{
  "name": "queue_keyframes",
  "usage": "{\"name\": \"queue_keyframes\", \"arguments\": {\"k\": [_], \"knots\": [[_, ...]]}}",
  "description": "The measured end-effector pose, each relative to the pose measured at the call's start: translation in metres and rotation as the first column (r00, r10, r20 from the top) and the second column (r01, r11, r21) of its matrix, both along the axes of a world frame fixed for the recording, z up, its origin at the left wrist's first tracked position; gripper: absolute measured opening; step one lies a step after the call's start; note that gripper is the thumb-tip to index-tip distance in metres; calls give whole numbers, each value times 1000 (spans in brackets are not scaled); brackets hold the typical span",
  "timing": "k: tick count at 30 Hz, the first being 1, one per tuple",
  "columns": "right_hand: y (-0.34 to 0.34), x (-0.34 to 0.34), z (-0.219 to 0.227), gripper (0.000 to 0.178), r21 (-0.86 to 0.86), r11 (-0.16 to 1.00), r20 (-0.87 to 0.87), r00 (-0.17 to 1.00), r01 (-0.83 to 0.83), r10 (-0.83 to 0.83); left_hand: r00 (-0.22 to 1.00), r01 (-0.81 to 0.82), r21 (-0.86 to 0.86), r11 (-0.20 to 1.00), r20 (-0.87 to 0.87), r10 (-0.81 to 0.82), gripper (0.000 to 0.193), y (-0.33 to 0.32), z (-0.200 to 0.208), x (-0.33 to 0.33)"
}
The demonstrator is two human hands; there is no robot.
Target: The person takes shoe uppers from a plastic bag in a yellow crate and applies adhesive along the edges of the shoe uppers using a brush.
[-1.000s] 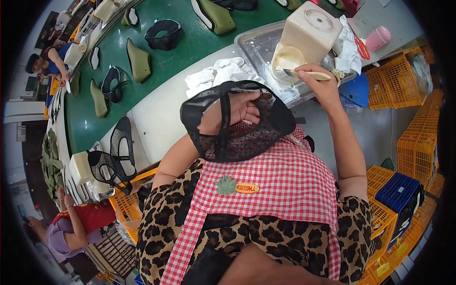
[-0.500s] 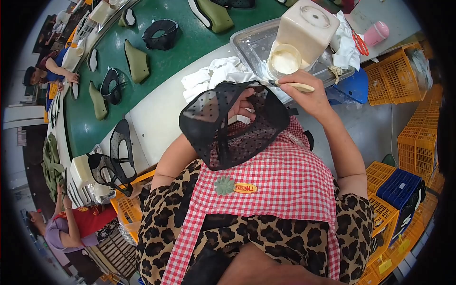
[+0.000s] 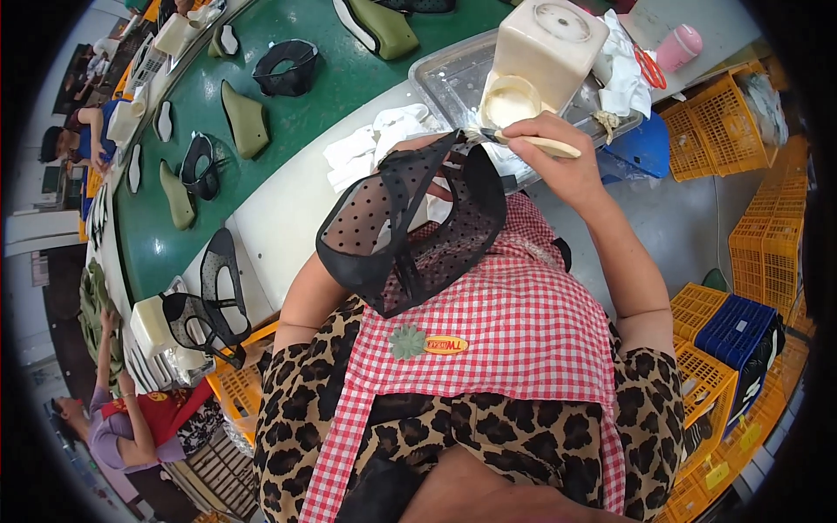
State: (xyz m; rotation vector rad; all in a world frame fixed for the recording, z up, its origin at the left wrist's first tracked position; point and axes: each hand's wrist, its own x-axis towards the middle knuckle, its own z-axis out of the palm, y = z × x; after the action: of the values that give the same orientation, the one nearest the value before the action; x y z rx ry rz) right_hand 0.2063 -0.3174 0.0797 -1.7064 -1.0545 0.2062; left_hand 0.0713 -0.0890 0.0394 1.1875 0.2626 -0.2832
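Note:
My left hand is partly hidden inside a black dotted mesh shoe upper and holds it up in front of my checked apron. The upper hangs in a loop, with a strap across its opening. My right hand grips a brush by its pale handle. Its bristles are at the top edge of the upper and appear to touch it. Just beyond my right hand, a cream square jug has a wide round mouth with whitish liquid inside.
A clear tray is under the jug; white cloths, red scissors and a pink bottle lie around it. Olive shoe lasts and black uppers rest on the green belt. Yellow crates stand right; two people work left.
The upper has shifted slightly left and tilted, and the left fingers show less. My right hand and the brush have moved slightly left and up. Lasts on the belt have shifted slightly left in view.

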Motion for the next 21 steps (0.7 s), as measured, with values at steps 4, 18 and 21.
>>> {"name": "queue_keyframes", "arguments": {"k": [4,18,21], "knots": [[-11,4,-24,14,-53,998,-2,999,36,-36,993,-102,50,994,72,98,51,-3,9,-4],[-20,-8,-11,14,26,984,18,984,179,-179,956,-210,17,978,215,201,46,2,0,8],[-21,-4,-25,14,8,981,42,980,196,-196,942,-219,-9,976,259,214,44,4,-2,11]]}}
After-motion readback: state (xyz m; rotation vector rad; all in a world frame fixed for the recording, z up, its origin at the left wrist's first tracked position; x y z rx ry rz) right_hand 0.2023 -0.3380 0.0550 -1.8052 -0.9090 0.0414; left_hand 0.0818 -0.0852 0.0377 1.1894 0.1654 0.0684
